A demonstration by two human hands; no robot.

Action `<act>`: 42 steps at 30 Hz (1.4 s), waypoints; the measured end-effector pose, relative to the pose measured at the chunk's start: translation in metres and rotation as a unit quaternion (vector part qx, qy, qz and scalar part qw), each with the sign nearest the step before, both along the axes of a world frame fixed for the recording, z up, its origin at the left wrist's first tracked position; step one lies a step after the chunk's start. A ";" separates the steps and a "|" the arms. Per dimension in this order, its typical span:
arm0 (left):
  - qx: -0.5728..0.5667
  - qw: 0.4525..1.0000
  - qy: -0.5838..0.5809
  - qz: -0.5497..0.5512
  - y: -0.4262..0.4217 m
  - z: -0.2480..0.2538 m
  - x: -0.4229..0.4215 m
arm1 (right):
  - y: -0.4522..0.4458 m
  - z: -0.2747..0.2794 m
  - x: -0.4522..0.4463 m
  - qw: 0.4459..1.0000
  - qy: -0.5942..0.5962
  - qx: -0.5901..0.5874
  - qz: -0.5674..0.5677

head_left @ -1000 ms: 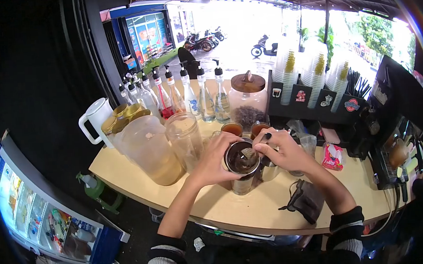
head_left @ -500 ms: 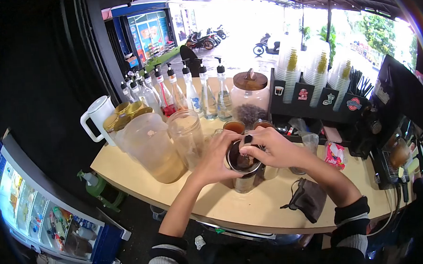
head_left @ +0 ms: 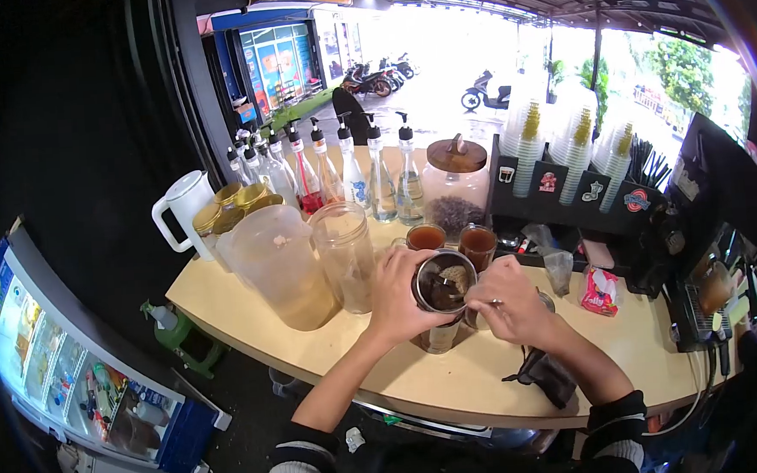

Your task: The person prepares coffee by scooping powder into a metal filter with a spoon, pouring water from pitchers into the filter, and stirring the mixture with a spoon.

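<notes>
A pale, smooth counter (head_left: pixel 395 385) with a curved near edge spans the scene. Left of centre on it stands a cloudy plastic pitcher (head_left: pixel 281 263), and just right of that a clear, round-walled jar (head_left: pixel 346 264). Farther back, a wide glass jar (head_left: pixel 456 190) wears a brown, wood-like lid. Near the middle is a round, metal-rimmed cup (head_left: pixel 445 305), dark inside with a tan, grainy clump; the left hand (head_left: pixel 403 295) has its fingers partly open, curved around the cup's left side. The right hand (head_left: pixel 512 302) pinches a thin metal handle (head_left: pixel 487 303) at the right rim, fingers nearly closed. Just beyond sit two glasses of reddish-brown liquid (head_left: pixel 426 237).
</notes>
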State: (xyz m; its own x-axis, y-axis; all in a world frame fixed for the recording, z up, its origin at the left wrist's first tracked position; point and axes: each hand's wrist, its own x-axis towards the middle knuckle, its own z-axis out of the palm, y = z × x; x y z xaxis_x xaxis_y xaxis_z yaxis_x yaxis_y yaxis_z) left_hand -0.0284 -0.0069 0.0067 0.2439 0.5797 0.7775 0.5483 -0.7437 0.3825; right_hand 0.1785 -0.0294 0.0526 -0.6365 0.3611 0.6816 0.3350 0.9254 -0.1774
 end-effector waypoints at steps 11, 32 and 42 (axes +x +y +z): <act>-0.014 0.991 -0.136 0.006 -0.007 -0.011 0.009 | -0.001 0.003 -0.002 0.998 0.040 -0.037 0.022; 0.017 0.986 -0.163 0.014 -0.011 -0.013 0.018 | -0.007 0.001 -0.002 0.996 0.084 -0.012 -0.008; 0.043 0.988 -0.147 0.014 -0.008 -0.016 0.016 | -0.010 0.000 0.002 0.996 0.085 -0.008 -0.034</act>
State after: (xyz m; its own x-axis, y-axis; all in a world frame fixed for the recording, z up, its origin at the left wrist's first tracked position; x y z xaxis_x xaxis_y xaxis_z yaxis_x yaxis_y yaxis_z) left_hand -0.0120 -0.0151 -0.0090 -0.0150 0.5118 0.8590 0.4439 -0.7664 0.4644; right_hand 0.1809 -0.0398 0.0526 -0.4857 0.4115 0.7712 0.3600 0.8982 -0.2525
